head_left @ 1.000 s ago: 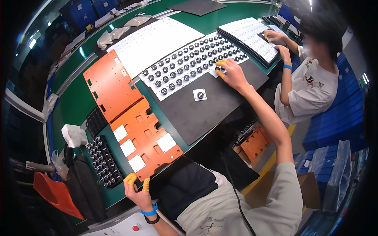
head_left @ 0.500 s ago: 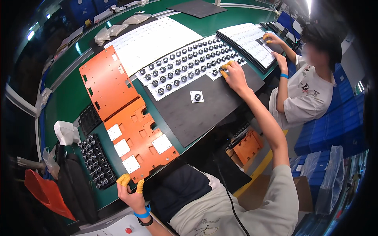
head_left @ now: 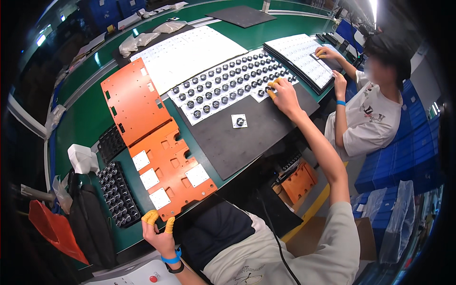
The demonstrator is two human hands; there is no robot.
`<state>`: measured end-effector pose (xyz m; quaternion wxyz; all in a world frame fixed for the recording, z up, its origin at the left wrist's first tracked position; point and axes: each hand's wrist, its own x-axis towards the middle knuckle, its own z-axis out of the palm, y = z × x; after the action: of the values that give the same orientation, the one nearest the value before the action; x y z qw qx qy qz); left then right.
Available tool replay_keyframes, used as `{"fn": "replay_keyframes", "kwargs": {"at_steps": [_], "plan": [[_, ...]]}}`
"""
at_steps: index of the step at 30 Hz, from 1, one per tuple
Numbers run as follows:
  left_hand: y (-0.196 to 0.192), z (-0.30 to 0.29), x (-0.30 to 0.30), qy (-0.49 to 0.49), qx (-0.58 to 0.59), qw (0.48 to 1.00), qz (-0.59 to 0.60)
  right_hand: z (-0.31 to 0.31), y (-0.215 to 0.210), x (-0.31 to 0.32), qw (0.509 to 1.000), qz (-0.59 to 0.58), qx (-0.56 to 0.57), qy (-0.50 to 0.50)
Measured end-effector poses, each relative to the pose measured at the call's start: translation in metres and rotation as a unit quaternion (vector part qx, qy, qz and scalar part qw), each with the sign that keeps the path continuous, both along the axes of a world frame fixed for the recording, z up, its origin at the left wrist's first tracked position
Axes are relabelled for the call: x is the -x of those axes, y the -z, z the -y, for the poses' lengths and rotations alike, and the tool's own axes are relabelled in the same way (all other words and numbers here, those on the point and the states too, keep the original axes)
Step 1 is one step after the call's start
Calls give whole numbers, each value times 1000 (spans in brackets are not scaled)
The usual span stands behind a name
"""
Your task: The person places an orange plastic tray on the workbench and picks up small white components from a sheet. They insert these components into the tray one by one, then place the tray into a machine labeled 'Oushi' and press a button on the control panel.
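My right hand (head_left: 287,99), with yellow finger cots, is over the near right part of a white panel (head_left: 209,115) carrying rows of black round components. Its thumb and fingertips close around one of these components, which they partly hide. My left hand (head_left: 159,235), also in yellow finger cots, is at the near corner of an orange plate (head_left: 175,178) with several white square boards (head_left: 197,175) on it. The left thumb and fingers are spread apart with nothing visible between them. A single white square board with a black round component (head_left: 240,121) lies on the dark mat (head_left: 242,149).
A hinged-looking orange panel (head_left: 135,104) lies beyond the plate. To its left are a black tray (head_left: 116,194) of round parts and a white box-like object (head_left: 82,159). White sheets (head_left: 192,54) lie farther back. At right a co-worker (head_left: 365,114) handles another white panel (head_left: 299,50).
The whole view has shifted slightly, so the table appears a little lower and farther right. Both my hands keep nearly the same pose and place on the work.
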<state>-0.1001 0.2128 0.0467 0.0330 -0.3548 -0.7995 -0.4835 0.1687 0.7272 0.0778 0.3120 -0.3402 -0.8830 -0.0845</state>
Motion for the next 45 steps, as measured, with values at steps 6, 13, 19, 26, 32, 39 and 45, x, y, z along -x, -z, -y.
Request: {"fn": "replay_keyframes", "kwargs": {"at_steps": [6,13,19,26,32,39,45], "plan": [[-3,0,-3,-12,3,1000,3,17,-8,15,995,20,-13,-94],[-3,0,-2,6,5,1000,-8,15,-4,19,997,25,10,-69],[-3,-1,-3,4,2,1000,-12,15,-6,17,997,48,-11,-59],[-3,0,-4,1,-3,1000,-7,85,-22,47,987,-26,70,-139],[-3,0,-4,0,4,1000,-6,115,-20,64,985,31,96,-139],[-2,-2,-4,-12,-3,1000,-6,60,-22,38,979,41,136,-146],[-2,-1,-4,-14,1,1000,-5,57,-16,36,986,25,107,-124]]}}
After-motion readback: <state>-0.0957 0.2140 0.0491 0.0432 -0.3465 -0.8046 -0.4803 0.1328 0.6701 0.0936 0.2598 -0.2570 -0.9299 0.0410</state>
